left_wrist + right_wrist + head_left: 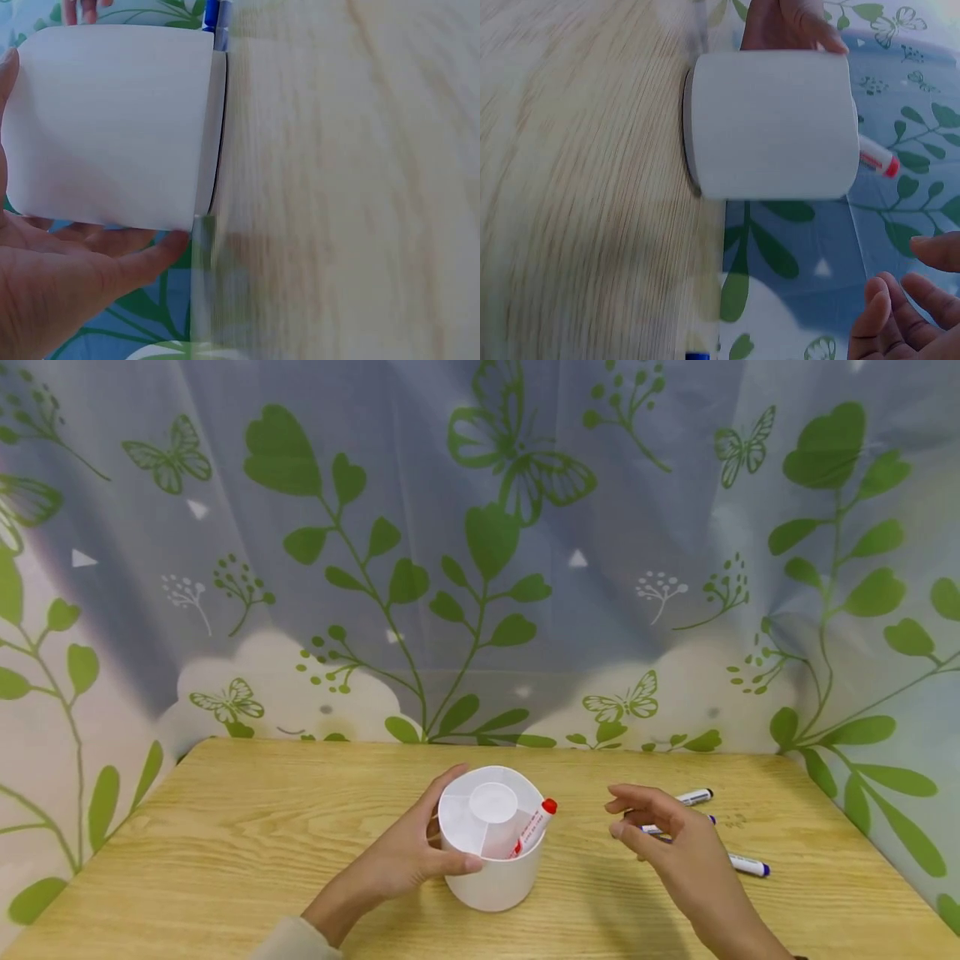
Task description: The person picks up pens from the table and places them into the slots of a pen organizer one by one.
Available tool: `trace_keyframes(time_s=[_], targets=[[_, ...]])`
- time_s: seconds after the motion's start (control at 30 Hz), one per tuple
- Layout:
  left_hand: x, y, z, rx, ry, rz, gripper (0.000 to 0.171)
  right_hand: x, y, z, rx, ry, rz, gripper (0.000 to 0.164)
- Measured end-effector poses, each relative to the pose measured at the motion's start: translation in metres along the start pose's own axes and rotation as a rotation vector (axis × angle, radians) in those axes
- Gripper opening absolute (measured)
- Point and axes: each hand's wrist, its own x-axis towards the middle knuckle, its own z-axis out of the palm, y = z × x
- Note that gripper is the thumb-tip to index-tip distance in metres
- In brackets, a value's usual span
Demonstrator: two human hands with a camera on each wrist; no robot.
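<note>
A white round pen holder (491, 885) with divided compartments stands on the table in the head view. My left hand (401, 856) grips it from the left, thumb across the front of the rim and fingers round the far side. One red-capped whiteboard marker (536, 825) leans inside a right front compartment, its cap above the rim. To the right of the holder my right hand (690, 852) hovers with loosely bent fingers and holds nothing. Behind and under it lie a black-ended marker (697, 796) and a blue-ended marker (750, 864); another blue-ended marker (652, 831) is partly hidden by the fingers.
The wood-grain table (300, 810) extends left of the holder and to its far edge. A curtain (420, 527) with green leaves and butterflies hangs behind it and along both sides.
</note>
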Motion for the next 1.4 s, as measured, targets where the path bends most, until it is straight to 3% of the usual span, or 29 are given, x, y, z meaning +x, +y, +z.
trace_keyframes(time_s=[0.37,0.87,1.4], targets=[[-0.002,0.001,-0.011,-0.062,-0.042,0.010,0.100,0.001,0.034,-0.042,-0.083,0.058,0.000,0.048],[-0.004,0.003,-0.022,-0.030,-0.075,0.034,0.091,0.008,0.082,-0.094,-0.118,0.017,0.059,0.045],[-0.003,0.000,-0.017,-0.053,-0.107,0.059,0.099,0.020,0.116,-0.123,-0.292,-0.006,0.072,0.057]])
